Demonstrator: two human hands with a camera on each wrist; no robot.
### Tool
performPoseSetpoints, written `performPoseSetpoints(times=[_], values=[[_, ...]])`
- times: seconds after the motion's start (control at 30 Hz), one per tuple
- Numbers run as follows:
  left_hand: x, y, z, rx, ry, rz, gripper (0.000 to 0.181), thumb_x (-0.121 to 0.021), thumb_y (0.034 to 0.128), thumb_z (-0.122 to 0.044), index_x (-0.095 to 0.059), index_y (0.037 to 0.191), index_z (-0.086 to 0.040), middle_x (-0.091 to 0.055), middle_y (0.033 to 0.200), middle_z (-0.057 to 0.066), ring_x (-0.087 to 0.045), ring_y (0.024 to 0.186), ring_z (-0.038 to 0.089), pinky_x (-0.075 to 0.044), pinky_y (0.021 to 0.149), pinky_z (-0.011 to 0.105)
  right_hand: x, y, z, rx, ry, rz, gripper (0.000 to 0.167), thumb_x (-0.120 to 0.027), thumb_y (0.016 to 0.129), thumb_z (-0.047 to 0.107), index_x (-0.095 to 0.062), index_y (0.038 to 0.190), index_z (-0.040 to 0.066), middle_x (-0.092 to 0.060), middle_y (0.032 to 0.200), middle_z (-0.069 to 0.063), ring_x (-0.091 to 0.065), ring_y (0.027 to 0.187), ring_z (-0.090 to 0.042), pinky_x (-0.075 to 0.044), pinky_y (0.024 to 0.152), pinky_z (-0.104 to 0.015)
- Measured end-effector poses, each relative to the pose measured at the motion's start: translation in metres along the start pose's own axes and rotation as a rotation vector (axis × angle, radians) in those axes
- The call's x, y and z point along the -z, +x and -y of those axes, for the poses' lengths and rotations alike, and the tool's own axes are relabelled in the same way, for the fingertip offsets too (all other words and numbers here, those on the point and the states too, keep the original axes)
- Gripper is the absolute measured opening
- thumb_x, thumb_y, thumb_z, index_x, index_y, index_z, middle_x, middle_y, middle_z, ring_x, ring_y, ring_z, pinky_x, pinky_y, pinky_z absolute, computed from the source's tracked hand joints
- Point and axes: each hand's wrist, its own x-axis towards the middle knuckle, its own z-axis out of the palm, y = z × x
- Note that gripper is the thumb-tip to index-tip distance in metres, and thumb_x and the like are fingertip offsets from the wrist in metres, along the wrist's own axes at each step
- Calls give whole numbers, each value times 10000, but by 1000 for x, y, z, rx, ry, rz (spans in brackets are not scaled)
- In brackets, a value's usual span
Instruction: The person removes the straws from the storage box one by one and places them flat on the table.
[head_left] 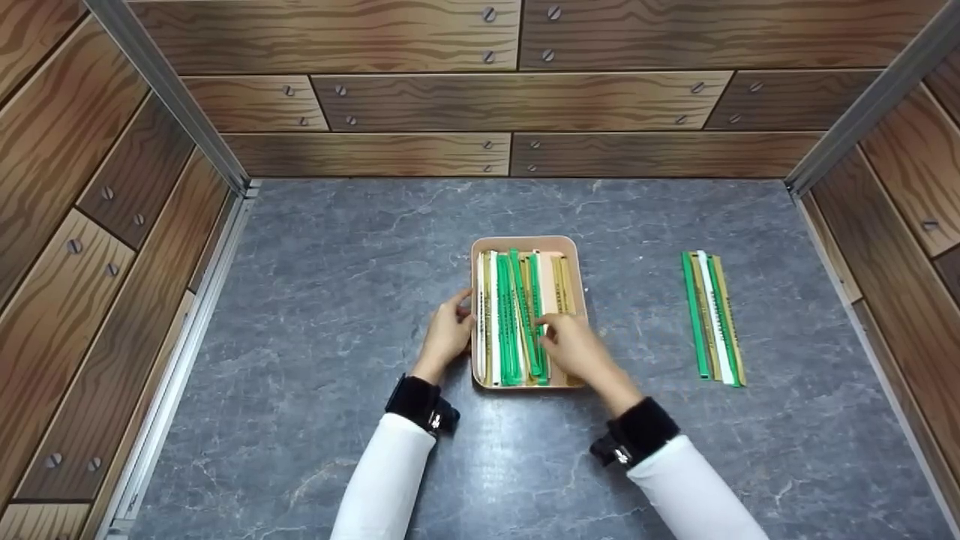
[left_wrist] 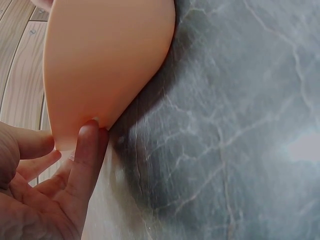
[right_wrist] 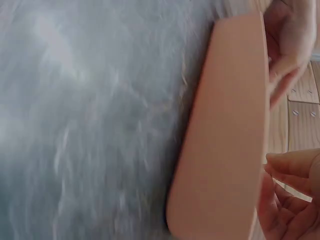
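Observation:
A beige tray (head_left: 580, 300) holds several long, thin packets (head_left: 508, 322) in green, white and gold, lying lengthwise. My left hand (head_left: 447, 330) grips the tray's left side; in the left wrist view, the fingers of that hand (left_wrist: 55, 180) pinch the edge of the tray (left_wrist: 110, 60). Over the tray's right half is my right hand (head_left: 576, 346), thumb and index finger slightly apart beside the green packets. From the right wrist, the right hand (right_wrist: 292, 190) shows just beyond the tray wall (right_wrist: 225, 125), which hides whether its fingertips touch a packet.
On the grey marbled surface (head_left: 337, 300), right of the tray, several green, gold and white packets (head_left: 712, 319) lie side by side. Wood-patterned walls (head_left: 517, 101) stand at the back and both sides, with metal strips along the corners.

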Motion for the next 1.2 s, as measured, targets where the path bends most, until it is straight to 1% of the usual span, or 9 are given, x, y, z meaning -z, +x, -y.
performPoseSetpoints(times=[0.2, 0.3, 0.4, 0.53, 0.63, 0.77, 0.93, 1.1, 1.2], values=[[0, 0, 0, -10, 6, -9, 515, -590, 887, 33, -536, 1394, -37, -707, 982, 167, -678, 901, 255, -553, 792, 360, -15, 8, 6, -15, -42, 35, 366, -701, 857, 46, -649, 1214, -16, -619, 741, 2, -573, 647, -143, -517, 588, -310], [0, 1, 0, -20, 10, 0, 520, -579, 883, 37, -533, 1397, -34, -708, 976, 166, -679, 896, 245, -556, 779, 346, -19, 10, 8, -56, -73, 39, 389, -705, 871, 93, -636, 1247, 16, -593, 723, 22, -559, 634, -139, -496, 561, -309], [1, 1, 1, -7, 7, 0, 524, -575, 885, 42, -527, 1402, -32, -704, 973, 166, -675, 881, 245, -557, 761, 341, -23, 13, 9, -98, -73, 42, 438, -729, 880, 173, -616, 1281, 37, -587, 740, 18, -562, 652, -146, -490, 566, -317], [2, 1, 2, 16, -6, -4, 532, -574, 887, 55, -518, 1409, -33, -698, 980, 172, -670, 875, 251, -557, 751, 344, -27, 14, 9, -127, -55, 53, 524, -758, 864, 244, -583, 1315, 44, -582, 776, 1, -564, 680, -158, -498, 582, -326], [1, 2, 2, 1, -12, 5, 533, -573, 889, 58, -511, 1412, -25, -697, 988, 188, -672, 895, 260, -555, 770, 351, -27, 14, 8, -138, -54, 52, 518, -758, 859, 205, -575, 1313, 38, -574, 742, -11, -553, 635, -166, -492, 549, -326], [-1, 2, 3, -18, -19, 6, 521, -578, 896, 56, -512, 1408, -15, -698, 997, 203, -677, 921, 276, -554, 797, 364, -26, 13, 5, -137, -39, 39, 469, -727, 856, 110, -580, 1290, 12, -572, 701, -10, -538, 578, -164, -471, 499, -314], [-1, 2, 4, -9, -24, 8, 520, -578, 900, 57, -508, 1411, -14, -698, 1003, 205, -679, 925, 281, -558, 790, 365, -24, 13, 3, -149, -7, 26, 455, -661, 846, 40, -584, 1290, -16, -614, 748, -2, -565, 613, -153, -488, 528, -303], [-2, 1, 1, -14, 34, -13, 494, -578, 899, 39, -542, 1387, -28, -701, 963, 168, -667, 868, 258, -550, 780, 376, -20, 11, 2, -157, 6, 1, 486, -621, 830, 3, -567, 1312, -29, -643, 803, -24, -586, 661, -158, -510, 584, -317], [-3, 1, 1, -33, 72, -33, 437, -582, 914, 2, -577, 1350, -17, -700, 917, 145, -651, 817, 247, -541, 766, 384, -15, 8, 2, -145, 64, -16, 500, -619, 824, -36, -550, 1319, -49, -632, 795, -36, -578, 628, -156, -518, 571, -320]])
